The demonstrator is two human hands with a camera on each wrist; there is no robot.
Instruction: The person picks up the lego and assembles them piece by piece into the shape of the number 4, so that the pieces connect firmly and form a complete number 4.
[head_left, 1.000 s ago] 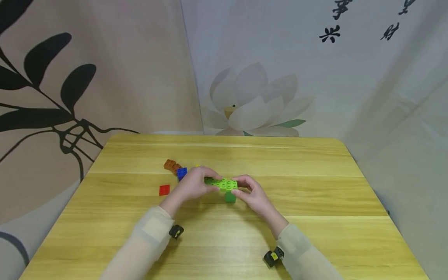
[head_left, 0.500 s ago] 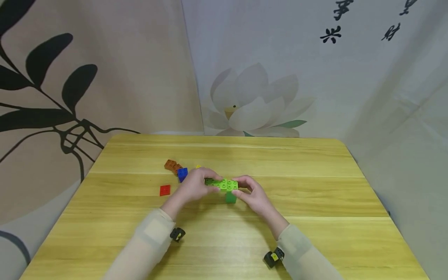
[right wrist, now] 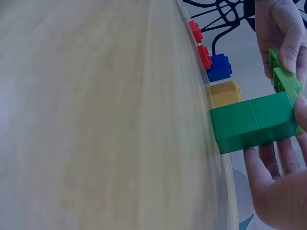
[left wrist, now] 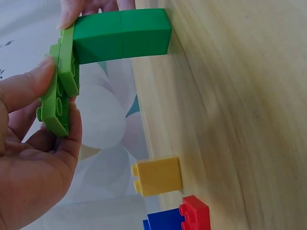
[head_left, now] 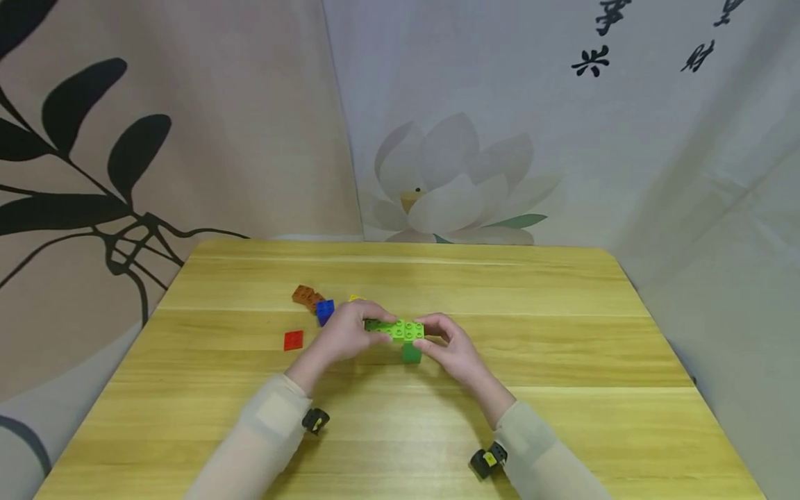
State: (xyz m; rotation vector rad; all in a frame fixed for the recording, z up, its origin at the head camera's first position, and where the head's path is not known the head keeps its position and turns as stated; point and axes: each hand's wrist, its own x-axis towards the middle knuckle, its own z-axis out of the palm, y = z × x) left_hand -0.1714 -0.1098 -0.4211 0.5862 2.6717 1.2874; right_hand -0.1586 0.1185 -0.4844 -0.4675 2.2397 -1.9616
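L hand (head_left: 350,335) pinches lime bricks (head_left: 397,330), R hand (head_left: 453,348) grips right end; wood tbl (head_left: 400,437) below, lotus cloth (head_left: 462,184) far!

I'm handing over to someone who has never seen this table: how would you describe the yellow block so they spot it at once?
In the left wrist view, start at the wooden table and find the dark green stack near the picture's top. The yellow block stands between that stack and the blue block. It alone is yellow; its neighbours are green, blue and red.
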